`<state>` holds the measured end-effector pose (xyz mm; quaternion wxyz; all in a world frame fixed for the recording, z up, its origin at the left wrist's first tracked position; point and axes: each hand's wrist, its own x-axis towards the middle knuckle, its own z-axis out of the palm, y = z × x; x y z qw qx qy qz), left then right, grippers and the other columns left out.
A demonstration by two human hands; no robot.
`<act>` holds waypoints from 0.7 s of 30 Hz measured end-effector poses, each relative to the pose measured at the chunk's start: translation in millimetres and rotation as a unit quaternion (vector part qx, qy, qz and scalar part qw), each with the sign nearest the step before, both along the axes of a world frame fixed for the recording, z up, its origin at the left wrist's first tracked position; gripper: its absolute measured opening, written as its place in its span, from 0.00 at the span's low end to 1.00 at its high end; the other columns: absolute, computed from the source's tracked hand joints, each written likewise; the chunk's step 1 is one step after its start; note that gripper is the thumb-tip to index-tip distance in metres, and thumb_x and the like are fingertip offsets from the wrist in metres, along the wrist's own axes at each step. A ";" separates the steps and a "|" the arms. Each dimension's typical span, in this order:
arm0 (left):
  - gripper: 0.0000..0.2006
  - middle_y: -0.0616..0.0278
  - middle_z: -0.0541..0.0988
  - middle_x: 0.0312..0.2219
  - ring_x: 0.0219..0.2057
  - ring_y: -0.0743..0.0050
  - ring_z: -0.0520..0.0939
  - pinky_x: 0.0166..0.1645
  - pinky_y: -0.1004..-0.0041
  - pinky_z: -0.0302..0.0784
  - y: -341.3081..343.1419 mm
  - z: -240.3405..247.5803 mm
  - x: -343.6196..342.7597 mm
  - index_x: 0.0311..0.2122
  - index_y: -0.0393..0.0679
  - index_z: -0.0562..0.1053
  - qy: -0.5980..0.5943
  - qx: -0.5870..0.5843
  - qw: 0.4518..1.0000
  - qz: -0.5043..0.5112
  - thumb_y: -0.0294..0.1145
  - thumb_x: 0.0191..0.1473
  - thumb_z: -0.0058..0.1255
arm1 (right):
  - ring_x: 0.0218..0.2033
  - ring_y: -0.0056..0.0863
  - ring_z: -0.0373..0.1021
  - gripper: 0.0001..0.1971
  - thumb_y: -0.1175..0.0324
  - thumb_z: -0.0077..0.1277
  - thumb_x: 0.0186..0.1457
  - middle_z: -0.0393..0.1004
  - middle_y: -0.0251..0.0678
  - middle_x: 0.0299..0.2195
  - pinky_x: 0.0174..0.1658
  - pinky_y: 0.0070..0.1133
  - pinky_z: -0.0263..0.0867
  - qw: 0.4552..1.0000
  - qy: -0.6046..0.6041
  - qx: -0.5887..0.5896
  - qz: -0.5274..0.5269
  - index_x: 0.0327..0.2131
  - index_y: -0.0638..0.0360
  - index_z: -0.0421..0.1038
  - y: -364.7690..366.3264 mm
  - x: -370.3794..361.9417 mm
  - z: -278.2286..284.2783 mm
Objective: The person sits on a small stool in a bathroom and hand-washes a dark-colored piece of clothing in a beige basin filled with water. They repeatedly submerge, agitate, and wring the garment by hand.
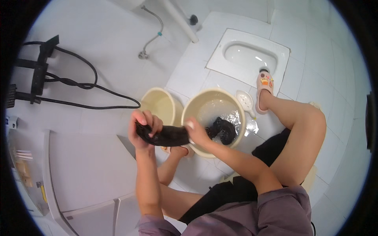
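A dark, wet piece of cloth (171, 136) is stretched and bunched between my two hands, at the near left rim of a cream basin (186, 110). My left hand (142, 128) has its fingers wrapped round the left end. Around the other end my right hand (197, 131) is closed, its fingers slightly blurred. Whether the cloth is a sock or another garment I cannot tell. More black cloth (227, 131) lies partly under sudsy water in the basin.
A smaller cream bucket (173, 103) with water stands left of the basin. To the right lies a white slotted dish (245, 100) on wet tiles. A squat toilet (224, 65) is set in the floor beyond. Black hoses (98, 107) hang at the left wall.
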<state>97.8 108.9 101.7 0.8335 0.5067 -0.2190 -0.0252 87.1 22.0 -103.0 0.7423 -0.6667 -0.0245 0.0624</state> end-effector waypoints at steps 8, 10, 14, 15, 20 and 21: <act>0.17 0.73 0.59 0.13 0.10 0.86 0.59 0.19 0.80 0.54 -11.3 32.0 17.1 0.23 0.49 0.64 -0.026 -0.077 0.993 -0.086 0.47 0.57 0.33 | 0.34 0.47 0.68 0.10 0.70 0.42 0.51 0.71 0.51 0.31 0.34 0.30 0.63 0.976 -0.014 -0.176 0.127 0.39 0.56 0.62 -13.3 -11.5 3.6; 0.16 0.73 0.59 0.12 0.10 0.86 0.58 0.18 0.81 0.53 -10.9 29.6 21.1 0.22 0.49 0.64 -0.022 -0.097 0.990 -0.100 0.47 0.57 0.34 | 0.30 0.44 0.69 0.10 0.68 0.42 0.52 0.71 0.48 0.29 0.33 0.29 0.63 0.983 0.028 -0.134 0.120 0.39 0.57 0.63 -19.6 -10.2 -15.9; 0.16 0.73 0.60 0.11 0.09 0.86 0.59 0.17 0.82 0.51 2.9 25.4 11.1 0.20 0.48 0.64 0.008 -0.132 0.989 -0.073 0.45 0.56 0.36 | 0.25 0.37 0.68 0.10 0.71 0.41 0.52 0.71 0.43 0.26 0.30 0.28 0.63 0.966 0.069 0.167 0.184 0.40 0.55 0.60 -4.7 19.5 89.2; 0.16 0.73 0.61 0.11 0.09 0.86 0.59 0.16 0.83 0.51 5.9 33.3 8.9 0.20 0.48 0.64 0.008 -0.131 0.989 -0.066 0.44 0.56 0.37 | 0.31 0.43 0.68 0.10 0.72 0.41 0.53 0.70 0.47 0.29 0.34 0.26 0.62 0.972 -0.078 0.150 0.165 0.40 0.55 0.60 -1.7 15.9 123.7; 0.14 0.72 0.64 0.12 0.09 0.87 0.60 0.15 0.83 0.50 -25.3 61.8 24.5 0.20 0.48 0.65 -0.052 -0.153 0.976 -0.143 0.40 0.55 0.42 | 0.38 0.48 0.66 0.12 0.69 0.45 0.51 0.70 0.48 0.34 0.38 0.31 0.62 0.972 -0.022 -0.146 0.180 0.41 0.56 0.62 -15.3 -5.6 7.8; 0.14 0.72 0.64 0.12 0.09 0.86 0.60 0.16 0.82 0.51 -26.7 59.8 26.0 0.20 0.48 0.65 -0.057 -0.151 0.974 -0.158 0.41 0.55 0.40 | 0.38 0.48 0.66 0.13 0.68 0.44 0.51 0.70 0.48 0.34 0.39 0.32 0.62 0.960 0.003 -0.194 0.200 0.41 0.56 0.62 -21.6 -8.3 -22.0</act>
